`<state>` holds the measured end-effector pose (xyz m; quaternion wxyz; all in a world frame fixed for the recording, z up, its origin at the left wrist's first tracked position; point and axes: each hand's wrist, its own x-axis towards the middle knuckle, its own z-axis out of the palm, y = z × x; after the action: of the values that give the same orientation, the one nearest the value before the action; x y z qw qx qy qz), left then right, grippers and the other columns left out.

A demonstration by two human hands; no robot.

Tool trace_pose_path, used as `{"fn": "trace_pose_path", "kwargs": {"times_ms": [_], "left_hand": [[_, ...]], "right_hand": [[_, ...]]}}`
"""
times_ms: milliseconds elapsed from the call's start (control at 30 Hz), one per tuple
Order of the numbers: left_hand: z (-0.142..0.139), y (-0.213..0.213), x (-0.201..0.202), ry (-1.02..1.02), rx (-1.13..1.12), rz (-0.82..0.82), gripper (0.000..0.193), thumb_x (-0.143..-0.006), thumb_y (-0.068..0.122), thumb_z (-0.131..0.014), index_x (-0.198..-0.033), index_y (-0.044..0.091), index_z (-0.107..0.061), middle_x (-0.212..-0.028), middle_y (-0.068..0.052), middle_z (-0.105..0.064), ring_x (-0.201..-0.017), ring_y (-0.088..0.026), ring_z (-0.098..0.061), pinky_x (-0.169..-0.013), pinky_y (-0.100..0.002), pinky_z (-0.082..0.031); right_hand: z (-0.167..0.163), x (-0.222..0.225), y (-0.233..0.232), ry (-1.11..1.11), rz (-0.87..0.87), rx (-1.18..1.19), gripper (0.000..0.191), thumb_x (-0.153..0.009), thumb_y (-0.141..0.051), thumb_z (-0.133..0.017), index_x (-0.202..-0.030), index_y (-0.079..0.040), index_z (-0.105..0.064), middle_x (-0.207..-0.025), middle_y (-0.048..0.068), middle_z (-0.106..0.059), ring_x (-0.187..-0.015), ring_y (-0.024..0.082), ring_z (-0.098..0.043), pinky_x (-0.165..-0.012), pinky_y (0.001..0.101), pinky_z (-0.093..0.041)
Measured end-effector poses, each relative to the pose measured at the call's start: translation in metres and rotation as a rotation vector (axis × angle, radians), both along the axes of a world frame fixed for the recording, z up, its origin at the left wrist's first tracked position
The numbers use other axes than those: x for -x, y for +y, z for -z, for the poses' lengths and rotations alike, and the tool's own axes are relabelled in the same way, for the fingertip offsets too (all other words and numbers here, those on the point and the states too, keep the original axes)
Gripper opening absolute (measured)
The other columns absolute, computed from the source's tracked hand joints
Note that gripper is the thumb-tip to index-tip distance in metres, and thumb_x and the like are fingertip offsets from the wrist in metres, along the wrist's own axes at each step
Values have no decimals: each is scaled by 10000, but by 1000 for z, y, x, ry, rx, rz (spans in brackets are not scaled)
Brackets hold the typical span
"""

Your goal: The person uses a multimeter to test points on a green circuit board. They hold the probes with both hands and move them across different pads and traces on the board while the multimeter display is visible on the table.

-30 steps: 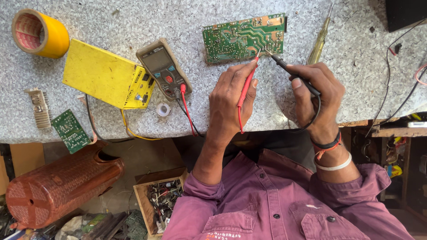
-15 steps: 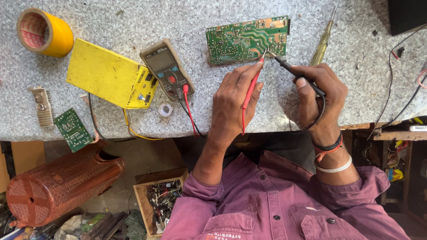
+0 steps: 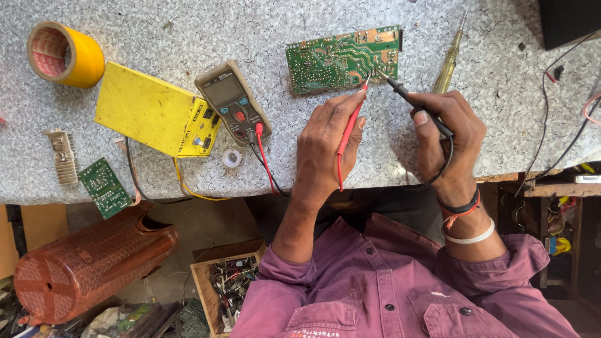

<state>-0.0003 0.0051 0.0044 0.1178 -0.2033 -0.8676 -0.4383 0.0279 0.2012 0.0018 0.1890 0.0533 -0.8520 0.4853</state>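
Both probe tips sit on the green circuit board (image 3: 343, 59) at upper centre of the frame, so probing is under way. Left hand (image 3: 325, 147) pinches the red probe (image 3: 348, 134); right hand (image 3: 447, 134) grips the black probe (image 3: 414, 103). Multimeter (image 3: 233, 103) lies left of the board with its screen unreadable. Exact contact points too small to tell.

- Bright, even daylight covers the speckled counter (image 3: 188, 25); colours read clearly.
- Short, soft shadows lie beside both hands and the yellow tape roll (image 3: 66, 54).
- The area below the counter edge is dimmer, darkest at the right.
- Focus is sharp throughout; no motion blur, slight wide-angle stretch at the corners.
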Motion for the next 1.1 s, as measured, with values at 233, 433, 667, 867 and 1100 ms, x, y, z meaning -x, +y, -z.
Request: {"fn": "trace_pose_path", "kwargs": {"times_ms": [233,433,667,867,1100], "left_hand": [[0,0,0,-7,-11,1,382,-1021,113,-693,-1389,76,-596,-1261,-116,-679,-1138,-306,-687,-976,-409,-574],[1,1,0,-8,-15,1,379,-1021,116,-692,-1385,74,-598,-1256,-115,-681,-1132,-300,-691,-974,-402,-579],[0,0,0,-14,-7,-1,377,-1023,120,-689,-1387,79,-600,-1261,-112,-681,-1135,-299,-691,-976,-400,-579],[-1,0,-1,-19,-22,-2,382,-1030,138,-684,-1399,89,-596,-1268,-109,-677,-1145,-297,-689,-987,-403,-577],[-1,0,-1,-14,-18,-1,378,-1039,145,-681,-1403,89,-594,-1269,-109,-675,-1151,-302,-688,-993,-410,-576]], "right_hand": [[0,1,-2,14,11,-1,200,-1110,-69,-603,-1278,-4,-690,-989,133,-692,-868,195,-676,-761,286,-501],[2,0,-2,21,28,-7,166,-1137,-71,-605,-1265,6,-677,-1016,136,-693,-910,204,-693,-802,291,-519],[2,1,-2,15,11,-14,197,-1138,-73,-621,-1312,-2,-677,-1064,142,-720,-942,212,-713,-828,295,-538],[0,2,-3,-1,-13,-43,211,-1141,-83,-620,-1330,-7,-675,-1132,143,-726,-984,226,-725,-857,305,-553],[-3,3,-5,3,-49,-81,233,-1131,-113,-638,-1343,-23,-678,-1156,142,-729,-1049,264,-720,-912,341,-553]]}}
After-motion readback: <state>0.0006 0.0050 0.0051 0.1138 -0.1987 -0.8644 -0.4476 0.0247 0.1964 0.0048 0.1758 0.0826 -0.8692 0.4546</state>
